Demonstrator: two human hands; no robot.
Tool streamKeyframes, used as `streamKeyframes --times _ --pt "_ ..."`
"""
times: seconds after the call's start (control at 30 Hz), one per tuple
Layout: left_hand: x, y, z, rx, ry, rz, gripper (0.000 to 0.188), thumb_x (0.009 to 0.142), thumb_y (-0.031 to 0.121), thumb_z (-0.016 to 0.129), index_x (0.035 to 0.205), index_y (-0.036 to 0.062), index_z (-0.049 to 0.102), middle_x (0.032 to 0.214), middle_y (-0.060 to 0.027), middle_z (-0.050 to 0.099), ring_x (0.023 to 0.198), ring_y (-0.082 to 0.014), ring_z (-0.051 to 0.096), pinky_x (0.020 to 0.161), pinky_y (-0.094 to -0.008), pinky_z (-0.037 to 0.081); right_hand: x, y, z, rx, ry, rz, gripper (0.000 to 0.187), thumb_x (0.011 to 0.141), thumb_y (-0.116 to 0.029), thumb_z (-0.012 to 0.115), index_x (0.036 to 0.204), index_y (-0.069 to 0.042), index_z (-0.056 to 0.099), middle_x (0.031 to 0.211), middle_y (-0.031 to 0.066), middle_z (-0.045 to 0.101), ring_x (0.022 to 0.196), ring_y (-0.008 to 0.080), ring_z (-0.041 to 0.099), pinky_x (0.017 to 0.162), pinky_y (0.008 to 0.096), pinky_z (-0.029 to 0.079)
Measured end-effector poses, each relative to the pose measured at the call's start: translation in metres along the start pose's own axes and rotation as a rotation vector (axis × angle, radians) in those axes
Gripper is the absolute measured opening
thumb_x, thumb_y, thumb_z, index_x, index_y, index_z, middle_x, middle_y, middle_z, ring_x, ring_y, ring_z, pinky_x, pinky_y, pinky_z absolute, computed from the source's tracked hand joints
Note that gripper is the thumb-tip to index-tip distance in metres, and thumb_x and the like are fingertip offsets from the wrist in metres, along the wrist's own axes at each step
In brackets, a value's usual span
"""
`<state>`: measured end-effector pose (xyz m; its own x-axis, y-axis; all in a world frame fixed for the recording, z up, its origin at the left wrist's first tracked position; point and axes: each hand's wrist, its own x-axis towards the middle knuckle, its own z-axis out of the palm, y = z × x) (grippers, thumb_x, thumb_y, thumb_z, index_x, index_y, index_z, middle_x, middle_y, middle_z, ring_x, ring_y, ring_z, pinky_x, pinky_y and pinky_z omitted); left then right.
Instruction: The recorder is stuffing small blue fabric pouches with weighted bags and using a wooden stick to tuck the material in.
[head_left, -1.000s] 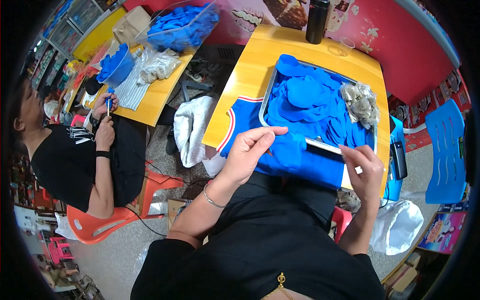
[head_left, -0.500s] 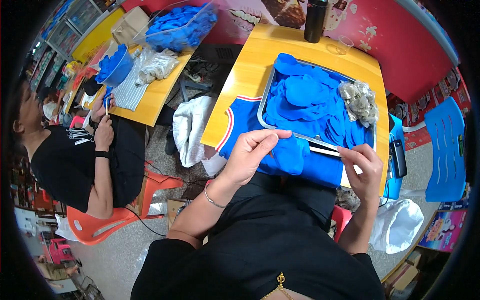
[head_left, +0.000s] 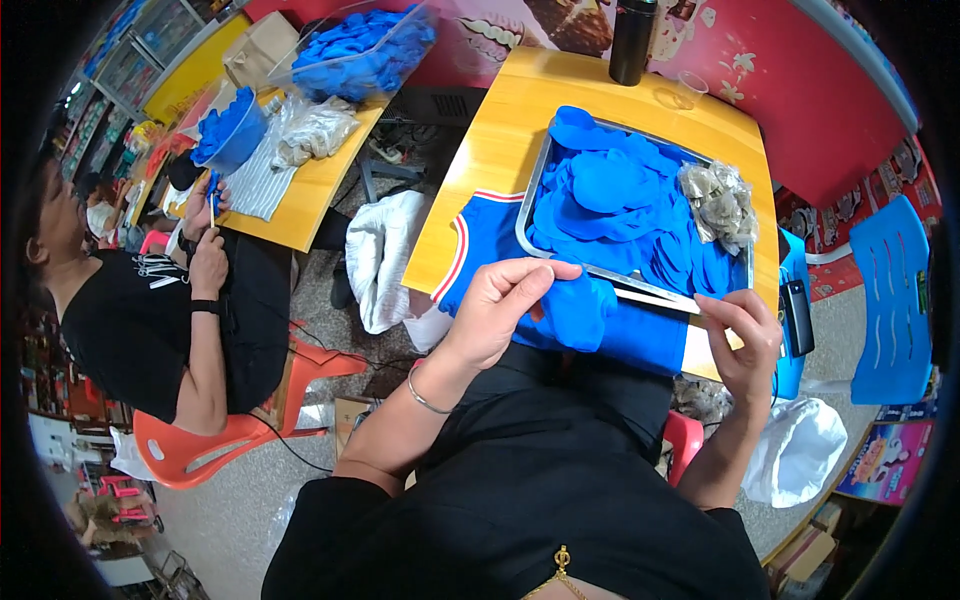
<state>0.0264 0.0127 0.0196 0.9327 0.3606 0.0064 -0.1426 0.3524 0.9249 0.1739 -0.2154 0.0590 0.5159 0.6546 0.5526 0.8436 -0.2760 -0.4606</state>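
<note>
Left hand (head_left: 505,310) pinches blue fabric piece (head_left: 588,314); right hand (head_left: 742,342) pinches right end of slim white stick (head_left: 655,299) at fabric. Both near side of metal tray (head_left: 533,190). Best: fabric steady, stick straight.

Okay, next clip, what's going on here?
The person's left hand pinches a blue piece while the right hand holds the end of a thin white strip reaching to it. Just beyond, a metal tray of flat blue pieces sits on a yellow table. At the left, a co-worker holds a small blue item and a thin stick.
</note>
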Motion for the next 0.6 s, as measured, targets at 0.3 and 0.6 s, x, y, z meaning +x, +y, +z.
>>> streamKeyframes --times 0.3,0.6 --pt "0.0 0.002 0.009 0.029 -0.064 -0.02 0.025 0.092 0.022 0.052 0.102 0.0043 0.066 0.082 0.0013 0.063 0.065 -0.0022 0.048 0.056 -0.0176 0.038 0.002 -0.003 0.005 0.016 -0.023 -0.091 0.025 0.064 0.0 0.069 0.086 -0.012 0.07 0.065 0.0041 0.053 0.057 0.0171 0.053 0.049 0.0283 0.04" --pt "0.0 -0.005 0.01 0.025 -0.091 -0.065 0.022 0.089 0.017 0.057 0.102 0.0012 0.066 0.079 0.0011 0.063 0.064 -0.0007 0.046 0.056 -0.0166 0.037 0.008 -0.014 0.018 0.012 -0.079 -0.176 0.023 0.063 -0.004 0.071 0.084 -0.013 0.07 0.063 0.0025 0.053 0.055 0.0157 0.052 0.046 0.0277 0.039"
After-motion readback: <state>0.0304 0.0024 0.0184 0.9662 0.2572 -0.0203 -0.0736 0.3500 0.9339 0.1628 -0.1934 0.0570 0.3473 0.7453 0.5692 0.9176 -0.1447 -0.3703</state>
